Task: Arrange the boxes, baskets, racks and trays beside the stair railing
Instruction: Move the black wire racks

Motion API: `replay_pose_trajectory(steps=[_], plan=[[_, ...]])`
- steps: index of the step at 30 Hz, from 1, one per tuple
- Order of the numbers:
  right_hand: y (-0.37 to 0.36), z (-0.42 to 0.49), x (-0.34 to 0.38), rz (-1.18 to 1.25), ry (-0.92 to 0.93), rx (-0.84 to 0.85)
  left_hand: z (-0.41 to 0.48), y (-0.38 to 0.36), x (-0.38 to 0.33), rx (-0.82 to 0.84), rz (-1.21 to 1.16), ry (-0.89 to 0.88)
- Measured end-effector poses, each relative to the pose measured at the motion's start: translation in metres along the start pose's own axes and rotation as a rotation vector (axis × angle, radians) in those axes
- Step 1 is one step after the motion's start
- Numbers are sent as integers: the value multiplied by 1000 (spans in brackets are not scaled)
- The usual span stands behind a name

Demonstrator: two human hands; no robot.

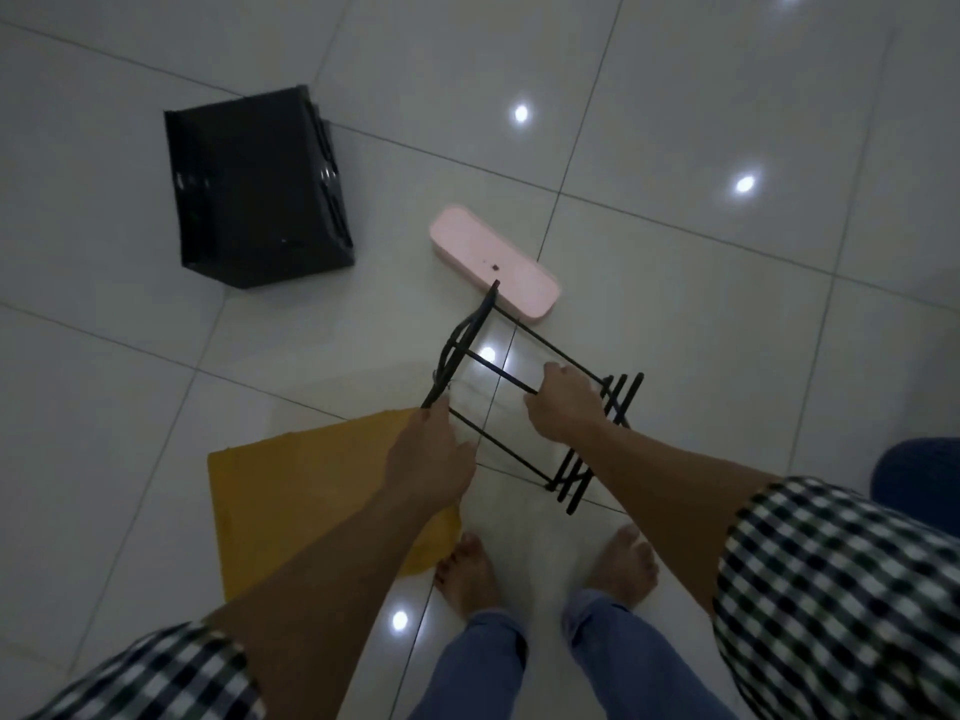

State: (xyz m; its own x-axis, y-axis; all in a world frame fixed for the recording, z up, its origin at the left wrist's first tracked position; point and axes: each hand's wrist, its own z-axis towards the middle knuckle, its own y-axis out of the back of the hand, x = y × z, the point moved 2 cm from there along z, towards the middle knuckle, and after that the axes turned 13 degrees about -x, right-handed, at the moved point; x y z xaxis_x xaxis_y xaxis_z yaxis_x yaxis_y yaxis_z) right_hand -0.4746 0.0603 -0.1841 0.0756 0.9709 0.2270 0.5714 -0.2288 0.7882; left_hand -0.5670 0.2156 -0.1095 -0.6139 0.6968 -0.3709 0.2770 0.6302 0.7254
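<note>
A black wire rack [493,374] with thin rods hangs low over the tiled floor in front of me. My left hand [434,449] grips its left end frame. My right hand [563,407] is curled round one of the upper rods near the right end. A pink oblong tray [488,259] lies on the floor just beyond the rack's far end. A black box [254,192] lies tipped on the floor at the upper left. A flat yellow-brown piece like cardboard [291,496] lies on the floor under my left forearm.
Glossy white floor tiles [701,96] reflect ceiling lights. My bare feet [470,574] stand just below the rack. A dark blue object [919,475] shows at the right edge. No stair railing is in view.
</note>
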Motion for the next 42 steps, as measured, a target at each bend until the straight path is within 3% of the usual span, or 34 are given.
replay_pose_trajectory(steps=[7, 15, 18, 22, 26, 34, 38, 42], plan=[[-36, 12, -22, 132, 16, 31, 21, -29, -18, 62, 61, -39], [26, -42, -22, 296, 5, -88, 7, -20, -59, 53, 14, -31], [50, -88, -30, 374, -63, -142, -15, -10, -88, 8, -132, 99], [66, -158, -48, 504, -173, -210, -52, -4, -124, -22, -545, 337], [73, -223, -72, 630, -317, -298, -106, -4, -163, 56, -598, 232], [77, -348, -137, 749, -544, -446, -222, -43, -208, 185, -435, 44], [58, -416, -180, 702, -702, -488, -284, -79, -216, 211, -374, -23], [17, -490, -222, 498, -929, -452, -354, -125, -212, 240, -353, -34]])
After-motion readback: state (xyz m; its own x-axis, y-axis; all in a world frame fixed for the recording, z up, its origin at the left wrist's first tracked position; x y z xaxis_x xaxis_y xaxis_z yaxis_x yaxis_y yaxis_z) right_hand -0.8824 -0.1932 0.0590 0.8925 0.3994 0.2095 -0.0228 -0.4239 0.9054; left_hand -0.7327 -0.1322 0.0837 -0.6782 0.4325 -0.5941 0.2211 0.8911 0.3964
